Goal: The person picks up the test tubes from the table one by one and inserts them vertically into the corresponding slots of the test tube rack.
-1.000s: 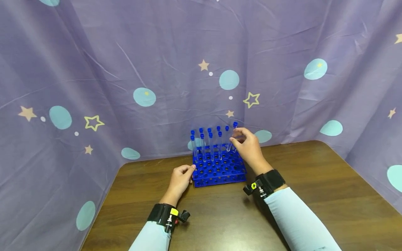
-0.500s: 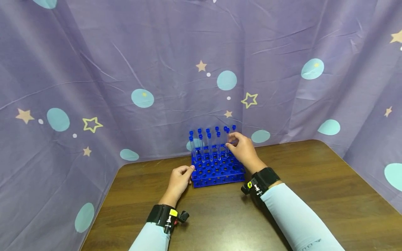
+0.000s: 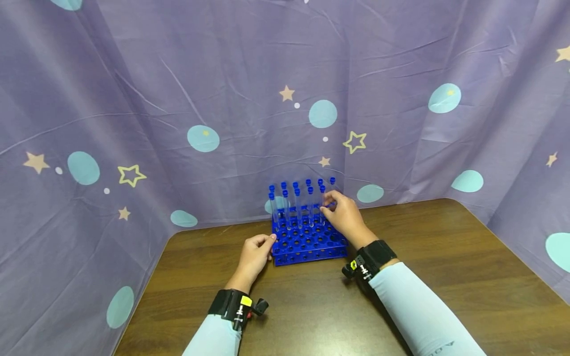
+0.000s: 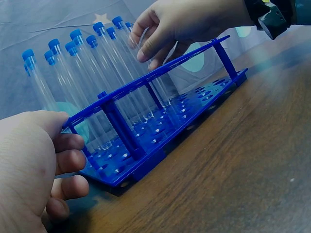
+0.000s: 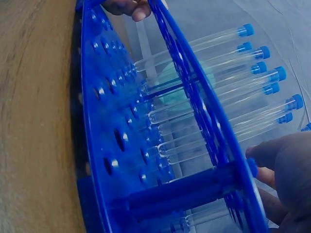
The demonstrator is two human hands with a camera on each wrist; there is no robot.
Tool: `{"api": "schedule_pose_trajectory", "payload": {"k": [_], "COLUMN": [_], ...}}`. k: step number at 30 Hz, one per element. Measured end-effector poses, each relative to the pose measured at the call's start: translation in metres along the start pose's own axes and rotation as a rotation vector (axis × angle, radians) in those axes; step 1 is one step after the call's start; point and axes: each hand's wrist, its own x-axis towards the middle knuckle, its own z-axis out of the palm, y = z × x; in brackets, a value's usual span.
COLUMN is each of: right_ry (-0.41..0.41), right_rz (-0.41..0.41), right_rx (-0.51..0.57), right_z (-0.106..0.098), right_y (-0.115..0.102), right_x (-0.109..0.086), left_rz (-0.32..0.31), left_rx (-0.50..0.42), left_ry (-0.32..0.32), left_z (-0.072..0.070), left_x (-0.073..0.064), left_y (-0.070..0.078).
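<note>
A blue two-tier test tube rack [image 3: 310,250] stands on the table. Clear test tubes with blue caps stand upright in two rows toward its back. My left hand [image 3: 254,257] grips the rack's front left corner, thumb on the upper tier and the other fingers curled below it in the left wrist view. At the right end of the nearer row, my right hand [image 3: 347,216] pinches a test tube [image 3: 322,190] between thumb and fingers; its lower part is down in the rack. The right wrist view shows the right hand [image 5: 294,174] beside the upper tier, its grip partly cut off.
Several tubes, such as a left-end tube [image 3: 274,212], stand close to the right hand's row. Front holes of the rack hold no tubes. A patterned purple curtain [image 3: 249,99] hangs right behind the wooden table [image 3: 303,306].
My right hand has moved left and toward me from the back row, then lowered the test tube into the nearer row. The left hand stays on the rack's corner.
</note>
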Motion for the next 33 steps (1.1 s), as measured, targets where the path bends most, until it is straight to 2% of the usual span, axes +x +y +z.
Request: {"api": "schedule_pose_trajectory", "payload": {"k": [12,16,20,23,25,27,30,33], "right_ry": [0.007,0.067,0.152,0.210,0.237,0.250,0.243,0.200], "right_rz": [0.014,0.003,-0.040,-0.089,-0.124,-0.158,-0.183,-0.165], "right_rx": [0.022,-0.016,-0.093,-0.119,-0.126,-0.140,-0.180,-0.232], "right_z": [-0.002,-0.007,-0.018,-0.030,-0.039,-0.048,-0.060,-0.072], "right_y": [0.005,0.005,0.006,0.008,0.010,0.014,0.019,0.022], "right_x": [-0.003,-0.007,-0.010,-0.012,-0.013,-0.014,-0.016,-0.016], "left_rz": [0.002,-0.009,-0.060,-0.087,-0.066,-0.011,0.091,0.189], "left_rx": [-0.014,-0.035,-0.128,-0.139,-0.084,0.009,0.187,0.382], "left_ry": [0.004,0.007,0.057,0.090,0.109,0.144,0.201,0.221], "left_z": [0.001,-0.001,-0.007,-0.013,-0.017,-0.024,-0.037,-0.051], "left_x": [-0.001,0.000,0.000,0.001,0.003,0.003,0.002,0.002], "left_y": [0.000,0.000,0.001,0.005,0.009,0.015,0.025,0.034]}}
